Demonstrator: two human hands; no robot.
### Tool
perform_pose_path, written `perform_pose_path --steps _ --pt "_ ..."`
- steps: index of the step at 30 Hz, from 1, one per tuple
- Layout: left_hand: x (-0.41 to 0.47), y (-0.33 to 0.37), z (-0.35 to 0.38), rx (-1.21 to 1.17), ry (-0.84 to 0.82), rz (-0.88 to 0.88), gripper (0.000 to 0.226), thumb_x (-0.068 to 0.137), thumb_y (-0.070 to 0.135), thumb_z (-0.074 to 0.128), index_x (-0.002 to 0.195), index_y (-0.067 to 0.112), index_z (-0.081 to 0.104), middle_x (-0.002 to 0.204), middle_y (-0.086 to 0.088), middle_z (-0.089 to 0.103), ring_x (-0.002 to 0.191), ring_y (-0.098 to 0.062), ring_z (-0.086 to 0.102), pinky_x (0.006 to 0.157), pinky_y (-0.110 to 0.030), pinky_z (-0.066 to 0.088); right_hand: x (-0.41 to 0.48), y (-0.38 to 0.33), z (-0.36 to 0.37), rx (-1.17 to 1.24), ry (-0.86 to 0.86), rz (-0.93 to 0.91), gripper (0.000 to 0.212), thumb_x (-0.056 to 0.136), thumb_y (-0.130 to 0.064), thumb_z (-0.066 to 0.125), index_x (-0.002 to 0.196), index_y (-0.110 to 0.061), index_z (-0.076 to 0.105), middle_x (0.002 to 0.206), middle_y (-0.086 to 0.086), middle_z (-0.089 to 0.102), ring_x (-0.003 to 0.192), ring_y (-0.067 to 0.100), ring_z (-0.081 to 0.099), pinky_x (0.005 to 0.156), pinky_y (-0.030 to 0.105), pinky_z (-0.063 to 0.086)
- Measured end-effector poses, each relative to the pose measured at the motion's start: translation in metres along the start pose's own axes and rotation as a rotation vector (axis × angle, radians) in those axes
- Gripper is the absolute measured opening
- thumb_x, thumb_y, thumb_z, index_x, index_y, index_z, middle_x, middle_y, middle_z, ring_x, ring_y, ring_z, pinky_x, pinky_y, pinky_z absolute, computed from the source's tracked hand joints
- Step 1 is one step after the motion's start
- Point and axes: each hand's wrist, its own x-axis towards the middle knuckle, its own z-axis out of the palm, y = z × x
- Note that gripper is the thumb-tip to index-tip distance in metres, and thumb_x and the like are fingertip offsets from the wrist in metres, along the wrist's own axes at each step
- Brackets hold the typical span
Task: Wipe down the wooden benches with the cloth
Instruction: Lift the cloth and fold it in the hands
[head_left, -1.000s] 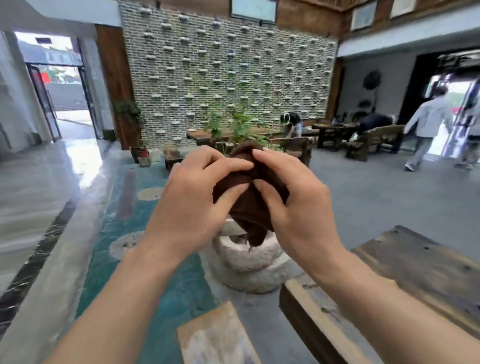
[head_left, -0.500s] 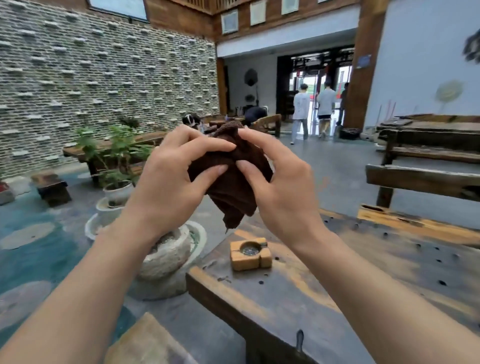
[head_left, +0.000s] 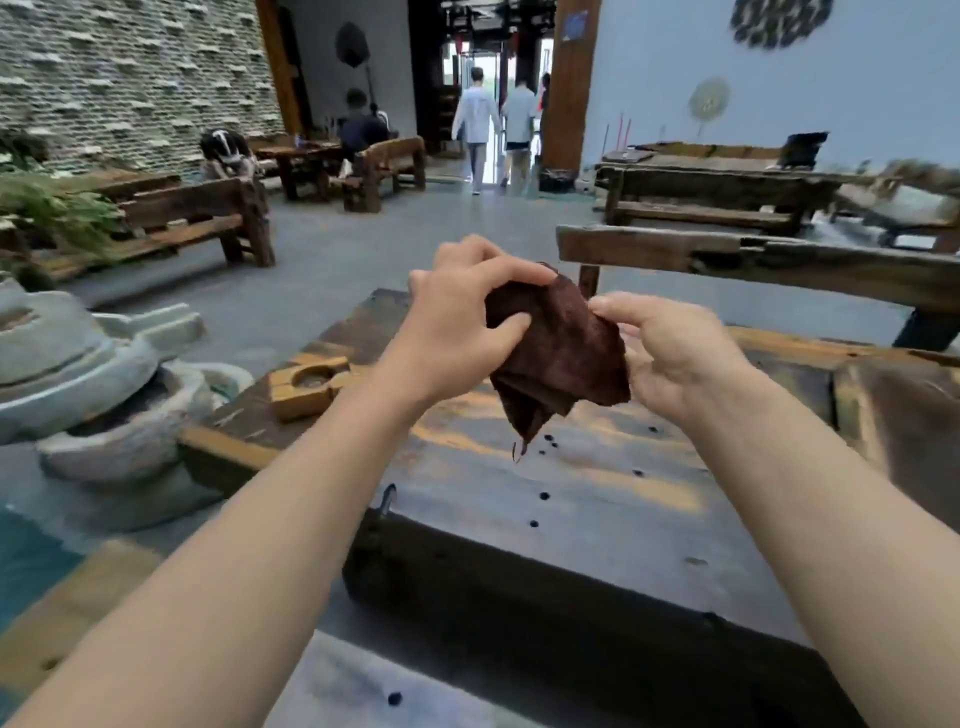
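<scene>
Both forearms reach forward over the table (head_left: 597, 499), hands raised at mid-frame. The left hand (head_left: 457, 332) curls round the cloth (head_left: 556, 353), fingers over its top edge and thumb pressed into its face. The right hand (head_left: 670, 348) pinches the cloth's right edge. The cloth hangs between them, clear of the table, one corner pointing down. A bench (head_left: 753, 254) stands just beyond.

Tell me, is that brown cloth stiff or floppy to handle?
Probably floppy: the cloth sags in folds between the left hand and right hand, one corner dangling. Likely light too, since fingertip pinches hold it up.
</scene>
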Motion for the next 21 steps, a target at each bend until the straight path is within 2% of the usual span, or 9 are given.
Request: perform_pose_path --steps 3,7,9,10,11,12,14,18,21 --pt "-0.004 -0.006 0.063 0.134 -0.169 -0.08 0.062 0.083 0.011 0.061 0.141 0.025 0.042 0.117 -0.005 0.05 0.116 -0.027 0.038 0.099 -0.045 0.03 0.008 0.023 -0.056 0.102 0.004 0.242 0.012 0.088 0.004 0.055 0.099 0.003 0.061 0.09 0.014 0.068 0.071 0.024 0.069 0.061 0.033 0.059" --pt "-0.013 -0.033 0.129 0.241 -0.403 -0.163 0.073 0.083 0.012 0.059 0.148 0.014 0.027 0.12 -0.013 0.048 0.115 -0.034 0.04 0.097 -0.045 0.036 0.031 0.065 -0.093 0.01 -0.029 0.354 0.02 0.089 0.004 0.053 0.106 0.002 0.063 0.105 0.018 0.066 0.093 0.026 0.065 0.075 0.036 0.056" --pt "-0.02 -0.053 0.155 0.202 -0.525 -0.202 0.058 0.08 0.014 0.06 0.136 0.016 0.046 0.11 -0.014 0.057 0.108 -0.033 0.049 0.088 -0.039 0.044 0.05 0.093 -0.103 -0.22 -0.026 0.233 0.025 0.085 0.007 0.058 0.106 -0.001 0.067 0.106 0.017 0.068 0.093 0.026 0.066 0.079 0.037 0.055" --pt "-0.025 -0.065 0.166 0.179 -0.59 -0.219 0.036 0.077 0.014 0.06 0.112 0.022 0.062 0.096 -0.01 0.062 0.097 -0.031 0.056 0.075 -0.034 0.046 0.057 0.106 -0.106 -0.364 -0.026 0.146 0.025 0.084 0.008 0.06 0.104 -0.004 0.069 0.104 0.014 0.069 0.09 0.022 0.066 0.081 0.035 0.055" --pt "-0.029 -0.077 0.176 0.166 -0.645 -0.233 0.015 0.075 0.016 0.06 0.083 0.027 0.064 0.077 -0.004 0.062 0.083 -0.027 0.059 0.061 -0.029 0.043 0.065 0.119 -0.109 -0.514 -0.042 0.061 0.025 0.083 0.007 0.063 0.101 -0.009 0.07 0.102 0.008 0.07 0.087 0.016 0.065 0.081 0.03 0.054" --pt "-0.032 -0.09 0.185 0.155 -0.695 -0.256 0.011 0.074 0.018 0.061 0.067 0.025 0.057 0.065 0.0 0.058 0.07 -0.022 0.057 0.051 -0.026 0.038 0.073 0.131 -0.112 -0.658 -0.075 -0.016 0.025 0.083 0.005 0.064 0.099 -0.014 0.07 0.098 0.001 0.07 0.083 0.008 0.063 0.079 0.022 0.052" --pt "-0.038 -0.12 0.202 0.126 -0.819 -0.315 0.008 0.075 0.022 0.062 0.069 0.023 0.057 0.067 0.004 0.058 0.064 -0.013 0.055 0.045 -0.022 0.035 0.09 0.156 -0.117 -0.865 -0.138 -0.102 0.025 0.085 0.0 0.064 0.095 -0.022 0.071 0.089 -0.01 0.068 0.08 -0.003 0.06 0.073 0.012 0.048" --pt "-0.049 -0.177 0.227 -0.024 -1.051 -0.484 0.024 0.078 0.028 0.072 0.093 0.018 0.057 0.098 -0.003 0.064 0.076 -0.018 0.065 0.046 -0.029 0.052 0.121 0.205 -0.125 -0.963 -0.191 -0.042 0.019 0.086 -0.005 0.065 0.091 -0.022 0.072 0.084 -0.007 0.07 0.074 -0.001 0.063 0.066 0.015 0.049" --pt "-0.064 -0.214 0.237 -0.202 -1.187 -0.544 0.032 0.074 0.033 0.079 0.089 0.019 0.054 0.083 0.005 0.065 0.071 -0.013 0.066 0.048 -0.028 0.05 0.136 0.232 -0.133 -0.931 -0.281 0.118 0.021 0.084 -0.003 0.068 0.086 -0.022 0.074 0.075 -0.011 0.071 0.068 -0.004 0.063 0.06 0.01 0.047"
